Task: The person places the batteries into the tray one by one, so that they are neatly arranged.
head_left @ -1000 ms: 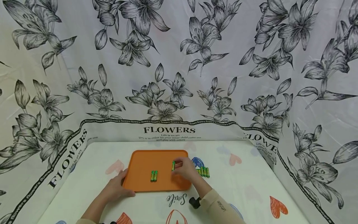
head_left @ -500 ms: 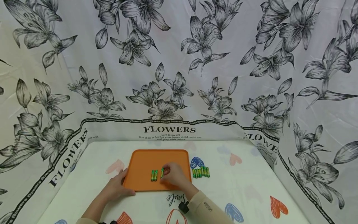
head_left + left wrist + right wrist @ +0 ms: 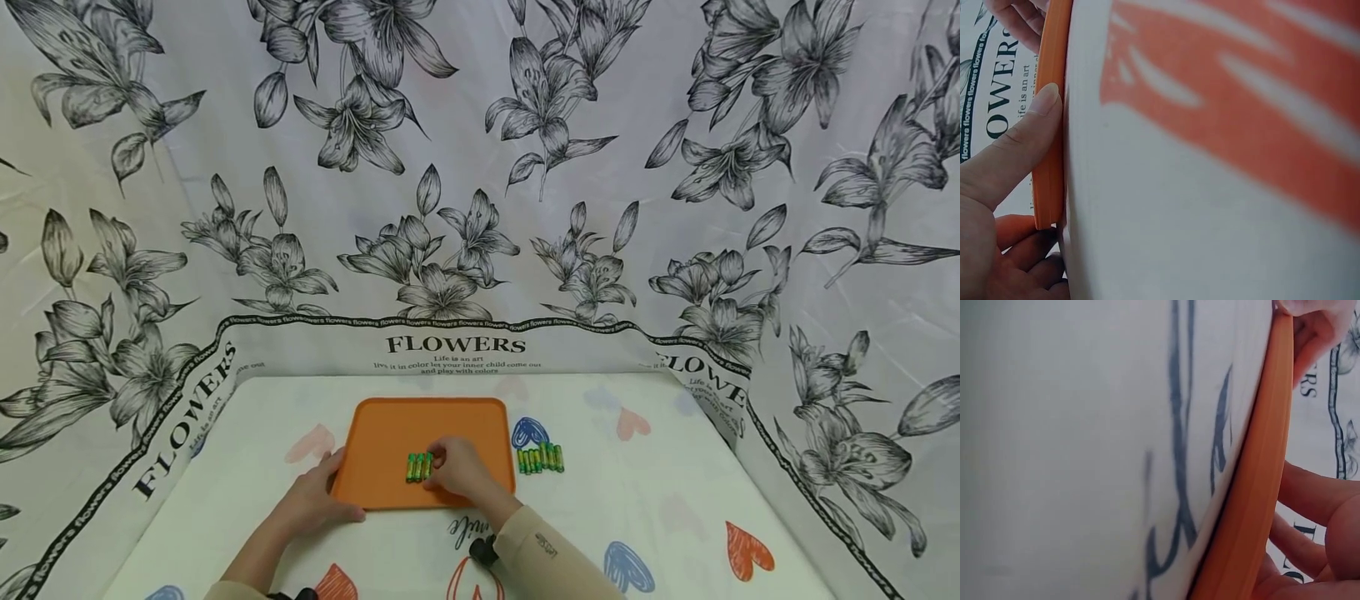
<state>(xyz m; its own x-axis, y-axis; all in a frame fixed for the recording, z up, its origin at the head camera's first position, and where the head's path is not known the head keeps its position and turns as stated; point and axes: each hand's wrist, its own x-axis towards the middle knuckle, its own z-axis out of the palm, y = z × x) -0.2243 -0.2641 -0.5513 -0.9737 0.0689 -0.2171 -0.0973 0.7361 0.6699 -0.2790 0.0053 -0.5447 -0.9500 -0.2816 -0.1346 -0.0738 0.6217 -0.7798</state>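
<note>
On the orange tray (image 3: pixel 382 433), two small green-and-yellow batteries (image 3: pixel 415 467) stand side by side. A third battery (image 3: pixel 428 466) is right beside them on their right, pinched between the thumb and fingers of my right hand (image 3: pixel 459 468). My left hand (image 3: pixel 307 500) holds the tray at its front left corner. In the left wrist view its thumb (image 3: pixel 1029 125) presses the tray's front edge (image 3: pixel 1050 156), and its fingers lie at the tray's side. The right wrist view shows the tray edge (image 3: pixel 1260 456) in front of the right hand's fingers; the battery is hidden there.
Several more batteries (image 3: pixel 540 458) lie in a row on the tablecloth (image 3: pixel 660 492), just right of the tray. The white cloth has printed hearts and lettering. A flower-patterned curtain (image 3: pixel 465 167) rises behind and at both sides of the table.
My right hand has carried the battery leftward over the tray, from its right part to the side of the two batteries. My left hand stays on the tray's corner.
</note>
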